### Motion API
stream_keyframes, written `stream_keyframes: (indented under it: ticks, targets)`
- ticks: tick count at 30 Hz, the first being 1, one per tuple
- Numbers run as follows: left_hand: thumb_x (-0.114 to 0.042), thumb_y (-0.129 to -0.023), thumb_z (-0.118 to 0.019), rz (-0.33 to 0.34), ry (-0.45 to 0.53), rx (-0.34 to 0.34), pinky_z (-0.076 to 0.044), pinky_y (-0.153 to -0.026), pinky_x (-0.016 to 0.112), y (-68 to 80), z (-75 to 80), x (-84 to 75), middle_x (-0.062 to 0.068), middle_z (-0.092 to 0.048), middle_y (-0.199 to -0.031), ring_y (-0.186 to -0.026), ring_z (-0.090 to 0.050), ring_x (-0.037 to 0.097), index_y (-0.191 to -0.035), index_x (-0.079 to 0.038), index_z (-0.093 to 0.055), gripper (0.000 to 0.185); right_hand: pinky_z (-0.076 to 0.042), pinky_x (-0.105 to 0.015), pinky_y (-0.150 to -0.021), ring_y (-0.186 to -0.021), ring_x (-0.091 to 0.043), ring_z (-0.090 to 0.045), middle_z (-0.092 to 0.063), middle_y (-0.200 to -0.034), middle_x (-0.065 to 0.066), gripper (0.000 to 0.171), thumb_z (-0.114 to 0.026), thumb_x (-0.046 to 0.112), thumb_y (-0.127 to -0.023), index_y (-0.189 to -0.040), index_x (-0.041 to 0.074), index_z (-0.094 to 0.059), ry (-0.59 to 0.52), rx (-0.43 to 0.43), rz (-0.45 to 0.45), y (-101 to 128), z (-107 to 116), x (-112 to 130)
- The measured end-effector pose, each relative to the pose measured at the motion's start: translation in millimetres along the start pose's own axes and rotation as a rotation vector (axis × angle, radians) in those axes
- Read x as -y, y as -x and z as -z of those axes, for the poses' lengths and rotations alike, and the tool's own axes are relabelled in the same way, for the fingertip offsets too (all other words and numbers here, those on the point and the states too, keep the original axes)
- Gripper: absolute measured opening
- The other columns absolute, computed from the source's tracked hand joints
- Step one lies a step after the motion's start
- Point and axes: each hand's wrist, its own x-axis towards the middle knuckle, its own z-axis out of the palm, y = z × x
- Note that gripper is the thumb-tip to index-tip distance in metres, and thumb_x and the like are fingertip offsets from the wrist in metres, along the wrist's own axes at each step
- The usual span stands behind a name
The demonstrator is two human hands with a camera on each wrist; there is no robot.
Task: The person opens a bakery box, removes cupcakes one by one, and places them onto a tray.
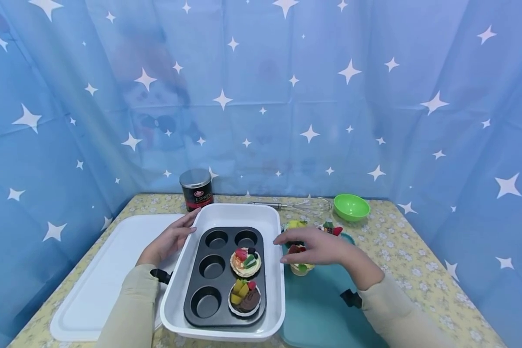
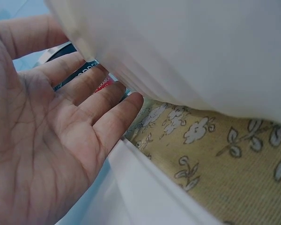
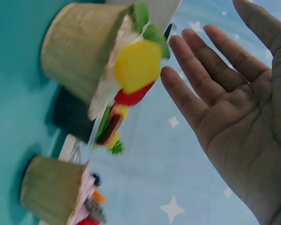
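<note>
A deep white tray (image 1: pixel 239 215) holds a dark muffin pan (image 1: pixel 226 282). Two cupcakes sit in the pan's right column: a cream-topped cupcake (image 1: pixel 245 262) with strawberry, and a chocolate-topped cupcake (image 1: pixel 244 298) with yellow fruit. At the tray's left wall is my left hand (image 1: pixel 168 240), its relaxed fingers (image 2: pixel 114 115) by the outer wall; contact is hard to tell. My right hand (image 1: pixel 317 247) hovers palm down past the right rim, holding nothing. Beneath and beside it, several cupcakes stand on a teal tray (image 1: pixel 322 309), the closest being a pale-cupped cupcake (image 3: pixel 82 54) with yellow and green topping.
A flat white tray (image 1: pixel 100 270) lies on the left, partly under my left arm. Along the back stand an espresso tin (image 1: pixel 196 191), a wire whisk (image 1: pixel 304 207) and a green bowl (image 1: pixel 351 208). Flowered cloth (image 1: pixel 422 261) covers the table; a starry blue curtain surrounds it.
</note>
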Motion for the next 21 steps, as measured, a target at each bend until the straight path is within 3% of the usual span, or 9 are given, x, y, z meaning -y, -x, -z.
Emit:
stream_keyframes:
  ticks: [3, 7, 12, 17, 21]
  targets:
    - [-0.012, -0.102, -0.05, -0.002, 0.007, 0.001, -0.046, -0.103, 0.026, -0.1, 0.1, -0.2, 0.004, -0.016, -0.168, -0.15, -0.024, 0.031, -0.163, -0.025, -0.018, 0.07, -0.056, -0.038, -0.089, -0.109, -0.015, -0.064, -0.062, -0.132, 0.004, 0.045, -0.066, 0.044, -0.096, -0.136, 0.024, -0.061, 0.028, 0.046, -0.01, -13.5, -1.2, 8.5]
    - [-0.013, -0.103, -0.051, -0.004, 0.003, 0.008, -0.046, -0.103, 0.028, 0.0, 0.2, 0.2, 0.004, -0.015, -0.168, -0.15, -0.026, 0.031, -0.163, -0.025, -0.017, 0.07, -0.049, -0.04, -0.102, -0.129, -0.019, -0.054, -0.057, -0.142, 0.003, 0.052, -0.065, 0.045, -0.097, -0.142, 0.021, -0.056, 0.087, 0.109, 0.017, -35.3, -6.1, 16.4]
    - [-0.013, -0.102, -0.052, -0.007, -0.008, 0.01, -0.046, -0.104, 0.029, -0.2, -0.4, 0.9, 0.005, -0.017, -0.168, -0.149, -0.027, 0.031, -0.163, -0.025, -0.019, 0.07, -0.036, -0.049, -0.114, -0.142, -0.02, -0.04, -0.045, -0.154, 0.005, 0.064, -0.06, 0.052, -0.097, -0.153, 0.025, -0.043, 0.18, 0.149, 0.031, -59.5, -16.1, 20.3]
    - [-0.011, -0.102, -0.05, 0.0, 0.019, 0.009, -0.045, -0.103, 0.027, 0.3, -0.2, 1.2, 0.006, -0.017, -0.168, -0.15, -0.026, 0.031, -0.163, -0.024, -0.018, 0.07, -0.019, -0.063, -0.117, -0.144, -0.021, -0.037, -0.045, -0.153, 0.004, 0.064, -0.06, 0.051, -0.098, -0.152, 0.02, -0.046, 0.244, 0.168, 0.085, -76.2, -26.6, 18.3]
    - [-0.01, -0.103, -0.05, -0.004, 0.022, 0.004, -0.045, -0.103, 0.026, 1.1, 0.2, -0.4, 0.006, -0.017, -0.167, -0.15, -0.026, 0.031, -0.163, -0.024, -0.018, 0.069, -0.03, -0.048, -0.117, -0.143, -0.018, -0.039, -0.043, -0.154, 0.001, 0.065, -0.061, 0.047, -0.098, -0.153, 0.017, -0.043, 0.2, 0.225, 0.098, -86.5, -33.9, 14.7]
